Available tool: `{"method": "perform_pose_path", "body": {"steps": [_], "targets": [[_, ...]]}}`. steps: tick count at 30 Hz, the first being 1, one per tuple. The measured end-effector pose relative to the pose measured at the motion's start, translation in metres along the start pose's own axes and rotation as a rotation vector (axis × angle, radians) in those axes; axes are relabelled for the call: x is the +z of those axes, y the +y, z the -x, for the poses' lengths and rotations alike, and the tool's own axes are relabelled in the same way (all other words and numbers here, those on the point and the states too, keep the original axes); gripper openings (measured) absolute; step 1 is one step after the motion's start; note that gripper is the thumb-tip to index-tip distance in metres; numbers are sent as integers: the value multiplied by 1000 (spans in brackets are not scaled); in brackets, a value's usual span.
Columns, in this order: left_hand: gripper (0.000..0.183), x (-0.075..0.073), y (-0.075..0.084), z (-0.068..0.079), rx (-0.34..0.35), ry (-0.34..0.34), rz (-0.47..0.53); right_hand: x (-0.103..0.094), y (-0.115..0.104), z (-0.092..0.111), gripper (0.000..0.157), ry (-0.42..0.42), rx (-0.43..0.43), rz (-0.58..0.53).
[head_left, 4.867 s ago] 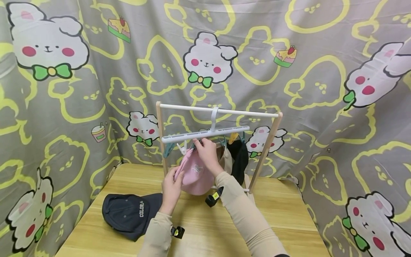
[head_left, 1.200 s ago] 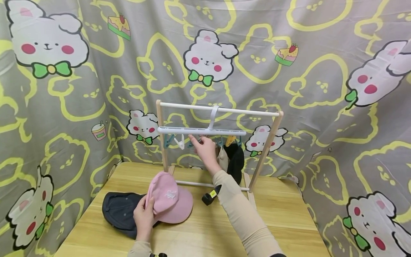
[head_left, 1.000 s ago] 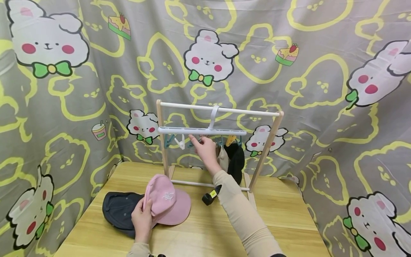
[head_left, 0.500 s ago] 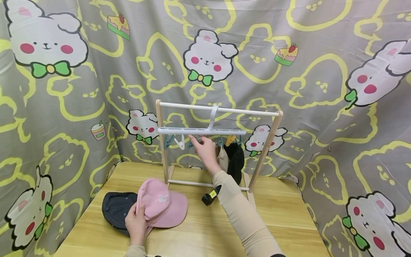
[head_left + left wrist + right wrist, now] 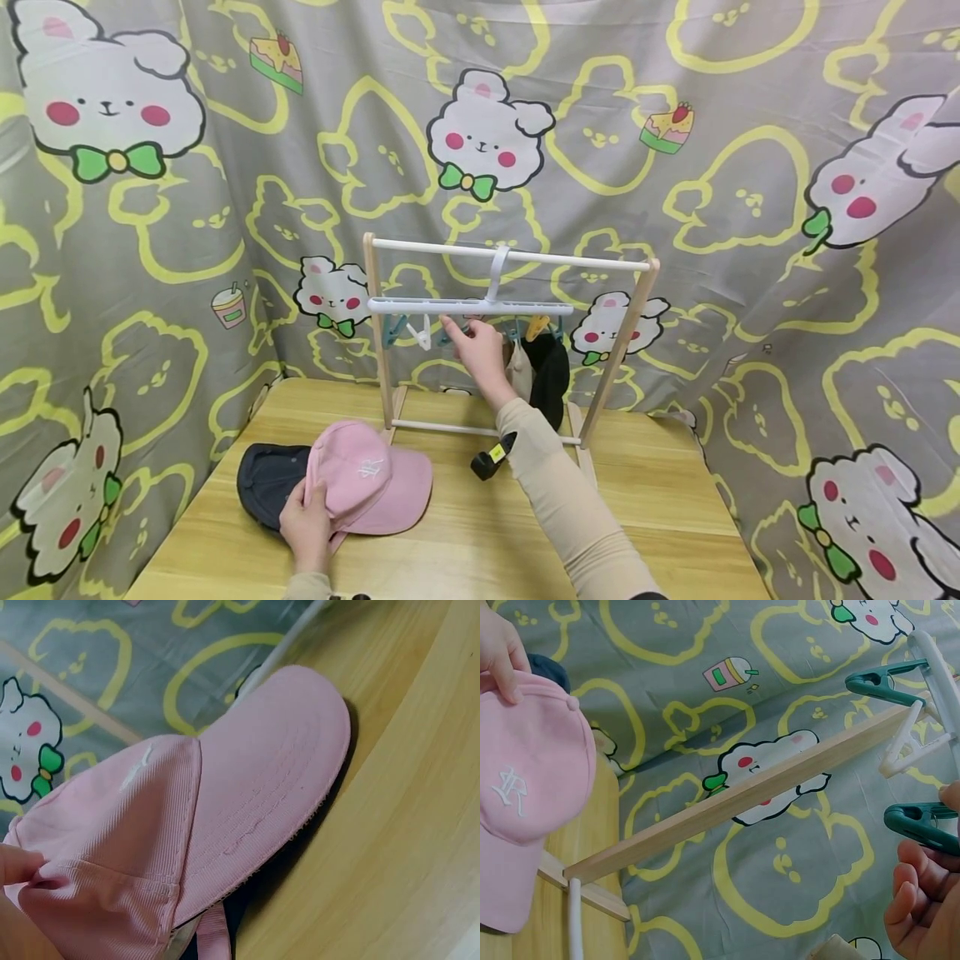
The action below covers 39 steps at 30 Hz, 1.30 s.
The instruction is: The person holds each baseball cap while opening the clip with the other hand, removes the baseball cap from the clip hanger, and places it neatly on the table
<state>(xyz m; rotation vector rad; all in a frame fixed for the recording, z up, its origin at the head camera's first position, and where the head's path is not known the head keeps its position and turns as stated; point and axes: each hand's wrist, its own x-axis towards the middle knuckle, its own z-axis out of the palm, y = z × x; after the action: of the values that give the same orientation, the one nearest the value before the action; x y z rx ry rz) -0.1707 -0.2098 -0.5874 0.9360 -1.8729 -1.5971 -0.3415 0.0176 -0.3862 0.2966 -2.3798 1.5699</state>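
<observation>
My left hand [image 5: 306,527] pinches the back edge of a pink baseball cap [image 5: 358,479], which has a white embroidered emblem. The cap's brim [image 5: 270,780] points right in the head view, low over the table. Part of a dark navy cap [image 5: 272,483] shows behind it on the left. My right hand [image 5: 480,350] is up at the pale hanger [image 5: 420,306], thumb and fingers round a dark green clip [image 5: 922,825]. Nothing hangs from that clip. A white clip [image 5: 904,746] and another green clip [image 5: 885,681] are beside it.
The hanger hooks over the white bar [image 5: 577,262] of a wooden-sided rack [image 5: 621,354] on the wooden table [image 5: 660,500]. A beige cap [image 5: 520,367] and a black cap [image 5: 552,379] hang right of my right hand, near a yellow clip [image 5: 537,327]. A patterned curtain [image 5: 600,200] surrounds the table.
The pink cap has come off the hanger, and my left hand has carried it down and left, over part of the navy cap. My right hand has stayed at the clip during the last second.
</observation>
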Motion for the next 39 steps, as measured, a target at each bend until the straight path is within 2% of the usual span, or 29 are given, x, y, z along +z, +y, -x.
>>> {"method": "perform_pose_path", "body": {"steps": [10, 15, 18, 23, 30, 34, 39], "targets": [[44, -10, -3, -20, -46, -18, 17, 0, 1, 0, 54, -5, -6, 7], [42, -13, -2, -29, -11, -18, 6, 1, 2, 0, 55, -10, 1, 8], [43, -16, 0, -33, -15, -39, 13, 1, 1, 1, 55, -10, 9, 14], [47, -20, 2, -37, -62, -104, 60, 0, -2, 2, 56, -10, 14, 25], [50, -22, 3, -39, -116, -144, 92, -2, -3, 4, 61, -32, 3, 16], [54, -23, 6, -38, -121, -157, 103, -1, -3, 4, 58, -41, 12, 7], [49, -23, 9, -37, -104, -128, 97, 0, -3, 3, 56, -33, 17, 5]]}}
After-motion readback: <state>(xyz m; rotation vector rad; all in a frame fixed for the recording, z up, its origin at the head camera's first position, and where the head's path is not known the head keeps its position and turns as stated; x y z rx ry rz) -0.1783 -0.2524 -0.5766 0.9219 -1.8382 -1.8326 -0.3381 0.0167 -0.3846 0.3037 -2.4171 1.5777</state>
